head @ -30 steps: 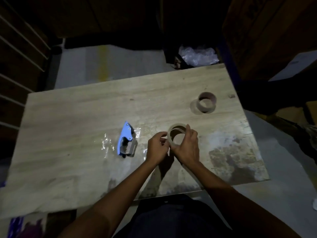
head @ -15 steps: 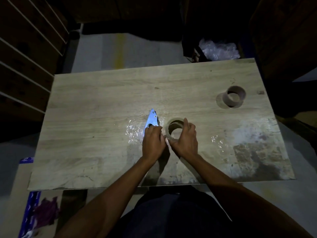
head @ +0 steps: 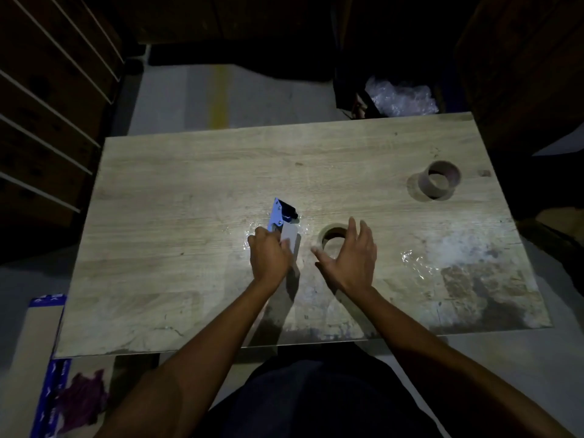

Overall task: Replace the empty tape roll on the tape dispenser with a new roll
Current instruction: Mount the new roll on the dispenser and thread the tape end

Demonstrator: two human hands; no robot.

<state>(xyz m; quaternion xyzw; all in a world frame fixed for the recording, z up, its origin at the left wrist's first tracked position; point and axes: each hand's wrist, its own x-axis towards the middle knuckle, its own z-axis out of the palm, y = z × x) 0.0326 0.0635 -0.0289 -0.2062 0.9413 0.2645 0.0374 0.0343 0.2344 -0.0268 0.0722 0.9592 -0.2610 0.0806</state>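
Metal tape dispenser [head: 282, 221] in left hand [head: 268, 256], cardboard-cored tape roll [head: 331, 237] flat on table [head: 189, 216]

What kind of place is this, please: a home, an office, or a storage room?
Probably a storage or packing room. A worn wooden table stands on a bare concrete floor with a painted yellow line, slatted racks stand along one side, and crumpled plastic wrap lies behind the table.

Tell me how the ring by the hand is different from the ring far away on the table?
The near ring lies flat, hole up; the far ring looks tipped, showing its side wall. The near ring is low with a thick pale band; the far ring is taller, thin-walled and browner. The right hand hovers open at the near ring; nothing touches the far ring. Both are round, hollow, and sit on the table.
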